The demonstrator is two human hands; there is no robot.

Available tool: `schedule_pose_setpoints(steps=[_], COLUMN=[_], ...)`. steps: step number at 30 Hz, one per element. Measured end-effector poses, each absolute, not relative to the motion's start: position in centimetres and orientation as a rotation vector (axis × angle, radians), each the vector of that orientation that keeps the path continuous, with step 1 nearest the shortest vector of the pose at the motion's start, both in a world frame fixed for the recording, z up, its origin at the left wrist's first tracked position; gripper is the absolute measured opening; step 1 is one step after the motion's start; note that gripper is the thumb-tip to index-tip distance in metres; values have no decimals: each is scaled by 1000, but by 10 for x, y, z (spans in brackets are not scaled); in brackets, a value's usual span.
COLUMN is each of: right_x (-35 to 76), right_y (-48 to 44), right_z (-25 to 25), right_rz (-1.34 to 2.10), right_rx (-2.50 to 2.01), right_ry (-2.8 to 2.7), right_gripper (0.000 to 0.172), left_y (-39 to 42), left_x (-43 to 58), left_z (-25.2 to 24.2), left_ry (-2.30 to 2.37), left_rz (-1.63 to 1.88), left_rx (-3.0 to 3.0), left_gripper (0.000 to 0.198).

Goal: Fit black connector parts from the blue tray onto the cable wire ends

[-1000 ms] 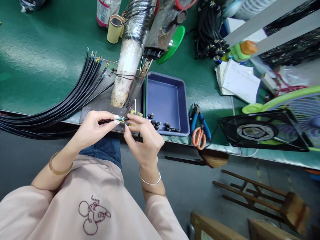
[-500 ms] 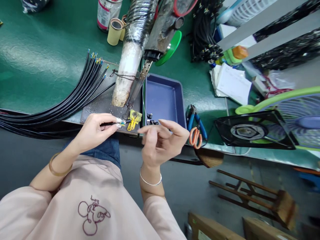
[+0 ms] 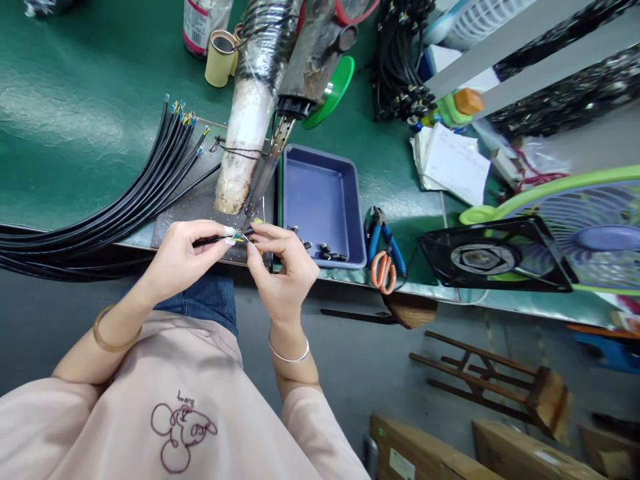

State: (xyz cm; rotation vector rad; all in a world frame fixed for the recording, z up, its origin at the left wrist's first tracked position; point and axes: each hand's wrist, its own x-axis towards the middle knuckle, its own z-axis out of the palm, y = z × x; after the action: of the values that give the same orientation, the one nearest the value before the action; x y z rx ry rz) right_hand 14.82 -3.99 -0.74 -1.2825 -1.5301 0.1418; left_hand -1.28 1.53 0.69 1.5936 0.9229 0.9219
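Note:
My left hand (image 3: 183, 260) is closed in a pinch around a black cable (image 3: 206, 241), whose coloured wires (image 3: 238, 237) fan out just past the fingertips. Thumb and forefinger of my right hand (image 3: 286, 267) pinch together right at those wire ends; whatever small piece they hold is too hidden to name. A soldering iron (image 3: 267, 163) slants down with its tip close above both hands. Behind my right fingers a yellow holder (image 3: 258, 221) is mostly covered. To the left, a bundle of black cables (image 3: 145, 190) with coloured wire ends lies across the bench edge.
A blue tray (image 3: 320, 180) holds small black parts (image 3: 330, 253). Right of it lie blue-handled pliers (image 3: 393, 247) and orange-handled scissors (image 3: 383, 272). A foil-wrapped duct (image 3: 245, 113) stands over the work. Papers (image 3: 455, 163) and a black fan (image 3: 495, 257) are farther right.
My right hand has moved left from in front of the tray and closed its fingers at the wire ends. My left hand keeps its hold on the cable. The view has shifted slightly.

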Motion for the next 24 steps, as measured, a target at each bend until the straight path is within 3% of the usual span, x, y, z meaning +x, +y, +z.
schedule_pose_setpoints(steps=[15,24], right_x=[151,160], right_y=[-50,-52], right_z=[-2,3], right_rz=[181,89], right_rx=[-1286,-1444], right_ry=[-1624,-1425], right_gripper=[15,7], left_y=[18,9], left_x=[-18,-19], left_z=[9,18], left_ry=[869,841], left_rz=[771,784], left_rx=[1553,1739], left_gripper=[19,15])
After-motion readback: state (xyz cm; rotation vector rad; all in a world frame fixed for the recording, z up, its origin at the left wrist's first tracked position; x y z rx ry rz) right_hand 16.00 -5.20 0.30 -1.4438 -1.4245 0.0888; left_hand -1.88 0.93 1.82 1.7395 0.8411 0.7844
